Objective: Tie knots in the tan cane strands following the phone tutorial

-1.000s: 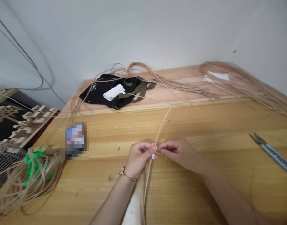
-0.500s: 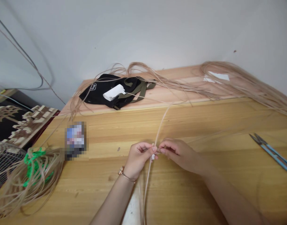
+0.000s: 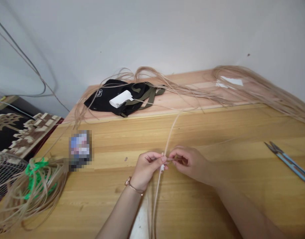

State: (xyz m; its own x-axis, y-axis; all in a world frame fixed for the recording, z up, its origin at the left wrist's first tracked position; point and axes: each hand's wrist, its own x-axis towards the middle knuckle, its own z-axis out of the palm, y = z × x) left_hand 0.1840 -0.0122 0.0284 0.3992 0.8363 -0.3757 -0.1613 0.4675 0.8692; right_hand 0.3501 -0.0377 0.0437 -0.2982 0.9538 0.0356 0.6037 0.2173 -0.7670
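Note:
My left hand (image 3: 146, 168) and my right hand (image 3: 192, 162) meet over the middle of a wooden table (image 3: 217, 139). Both pinch a thin pale rattan strip (image 3: 170, 132) that runs from the table's near edge up toward the far bundle. The fingertips of both hands close on the strip at one spot, where a small white bit shows. A bracelet sits on my left wrist.
Blue-handled snips (image 3: 289, 162) lie at the right. A black bag with olive straps (image 3: 119, 97) and a long bundle of rattan strands (image 3: 254, 87) lie at the back. A coil of strands tied with green cord (image 3: 34, 186) rests at the left edge, beside a blurred small object (image 3: 80, 149).
The hands stay at the same spot on the strip; my right fingers have shifted slightly. Nothing else has moved.

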